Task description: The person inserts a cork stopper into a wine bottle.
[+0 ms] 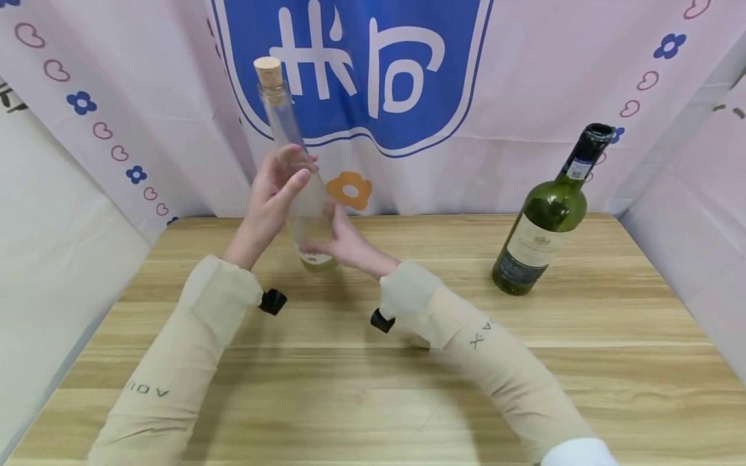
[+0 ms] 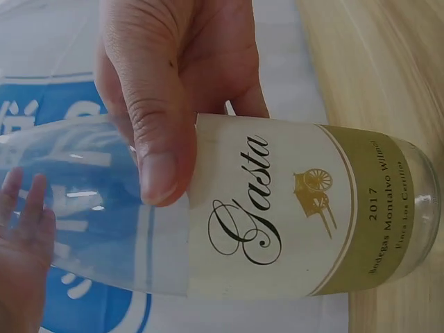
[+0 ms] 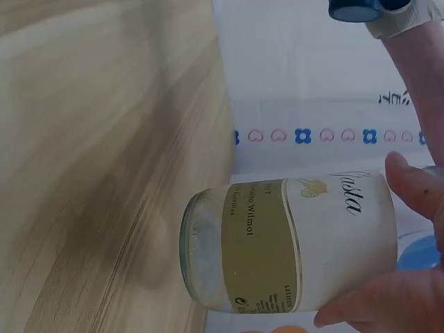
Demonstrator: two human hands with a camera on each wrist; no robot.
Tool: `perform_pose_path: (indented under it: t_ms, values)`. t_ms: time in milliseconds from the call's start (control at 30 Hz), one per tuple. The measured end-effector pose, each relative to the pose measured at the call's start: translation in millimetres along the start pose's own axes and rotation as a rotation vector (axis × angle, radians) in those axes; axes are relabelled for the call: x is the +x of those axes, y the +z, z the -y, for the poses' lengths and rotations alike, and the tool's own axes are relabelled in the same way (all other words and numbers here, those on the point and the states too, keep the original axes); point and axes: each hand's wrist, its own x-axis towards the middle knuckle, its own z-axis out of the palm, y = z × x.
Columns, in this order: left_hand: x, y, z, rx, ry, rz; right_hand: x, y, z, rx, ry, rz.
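Note:
A clear glass wine bottle [image 1: 282, 123] leans slightly left in the head view, its base close over the wooden table. A cork stopper [image 1: 269, 72] sits in its mouth. My left hand [image 1: 271, 194] is around the upper part, fingers behind the glass and thumb in front. Lower down, my right hand [image 1: 352, 246] grips the body, with its thumb [image 2: 163, 166] across the top of the label in the left wrist view. The label [image 3: 340, 236] is cream and olive, printed "Gasta". A green wine bottle [image 1: 542, 226] without a stopper stands on the right, untouched.
The wooden table [image 1: 361, 401] reaches back to a pale curtain [image 1: 524, 90] with a blue emblem, hearts and flowers. White sheets hang at both sides. Each wrist carries a small black camera.

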Motion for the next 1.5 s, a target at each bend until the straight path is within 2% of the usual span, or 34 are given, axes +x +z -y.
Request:
perform_pose_path:
  t_ms: [133,333,500,667,900,1100,1200,1333,1500]
  values:
    - [6.6,-1.8,11.7,0.020,-0.037,-0.016,12,0,-7,-0.002,0.006,-0.029]
    - [15.8,-3.9,27.1,0.071,-0.086,-0.090,30,3,-15,-0.022,0.033,-0.074]
    - [19.2,-6.1,38.9,0.091,-0.147,-0.100,39,7,-22,-0.018,0.066,-0.111]
    - [21.0,-9.4,43.9,0.106,-0.195,-0.097,43,8,-25,0.003,0.088,-0.120]
    - [22.7,-7.1,41.4,0.090,-0.284,-0.083,45,8,-25,0.008,0.109,-0.127]
    - [12.3,-9.6,49.4,0.117,-0.410,-0.050,44,6,-25,0.000,0.103,-0.128]
    - [4.2,-13.0,54.0,0.161,-0.432,-0.013,42,2,-28,-0.037,0.106,-0.104]
    - [-7.9,-18.4,53.4,0.299,-0.458,0.058,35,-10,-33,-0.103,0.130,-0.028]
    - [-24.9,-25.3,49.3,0.467,-0.566,0.145,19,-25,-36,-0.255,0.156,0.085]
